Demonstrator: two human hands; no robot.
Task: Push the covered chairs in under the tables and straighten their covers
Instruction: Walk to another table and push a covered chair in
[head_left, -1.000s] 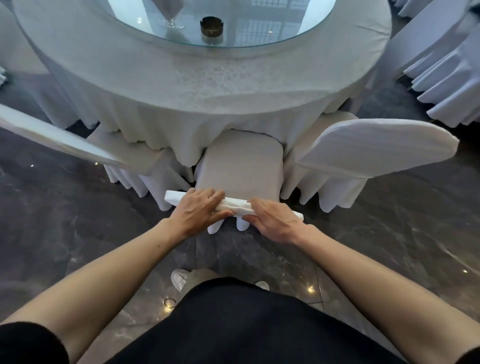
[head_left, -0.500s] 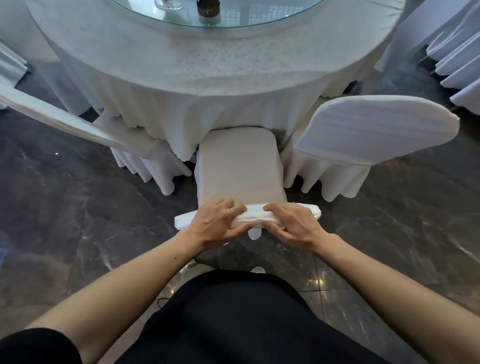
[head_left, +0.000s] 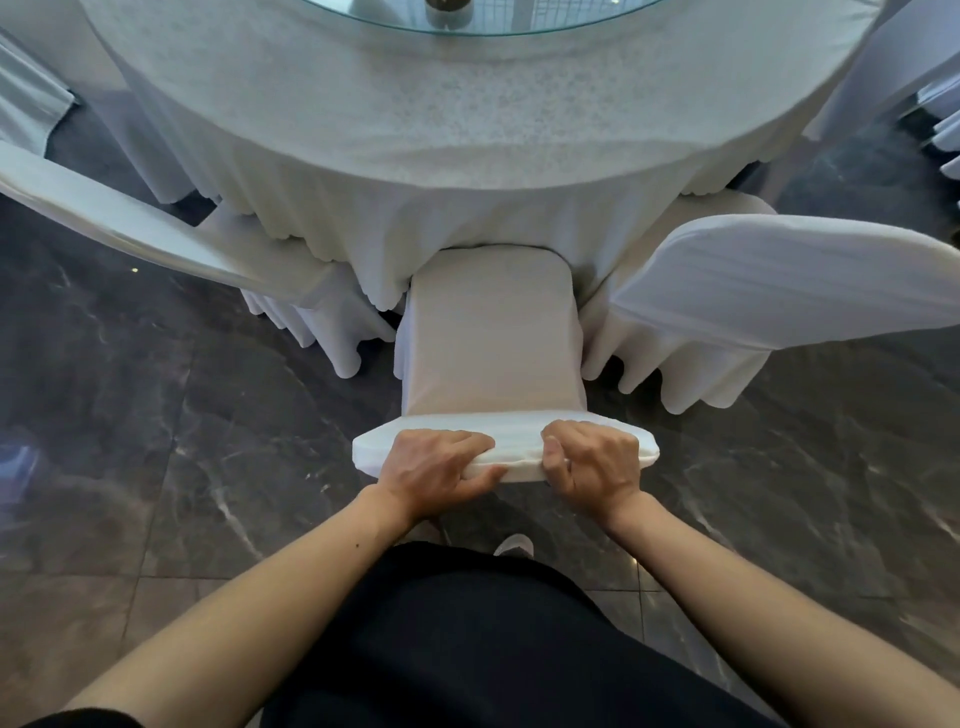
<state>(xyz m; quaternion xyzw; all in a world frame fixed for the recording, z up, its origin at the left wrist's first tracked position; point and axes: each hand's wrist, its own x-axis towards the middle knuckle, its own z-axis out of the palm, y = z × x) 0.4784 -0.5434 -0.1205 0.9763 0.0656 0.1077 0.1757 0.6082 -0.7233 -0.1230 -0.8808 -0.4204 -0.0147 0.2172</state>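
Observation:
A chair in a white cover (head_left: 491, 338) stands right in front of me, its seat facing the round table (head_left: 415, 119) with its front edge under the hanging white tablecloth. My left hand (head_left: 434, 470) grips the top of the chair's back, fingers over the top and thumb underneath. Beside it, my right hand (head_left: 592, 460) curls round the same top edge. A strip of covered backrest shows between the two hands.
Two more covered chairs flank this one, the left chair (head_left: 171, 244) and the right chair (head_left: 779, 280), both close to its sides. A glass turntable (head_left: 519, 18) lies on the table. Dark marble floor (head_left: 156, 441) spreads around; more white-covered furniture stands at the far right.
The chair's back has levelled out from its tilt and sits closer to me in view. My right hand has gone from lying flat on it to curling round its top edge.

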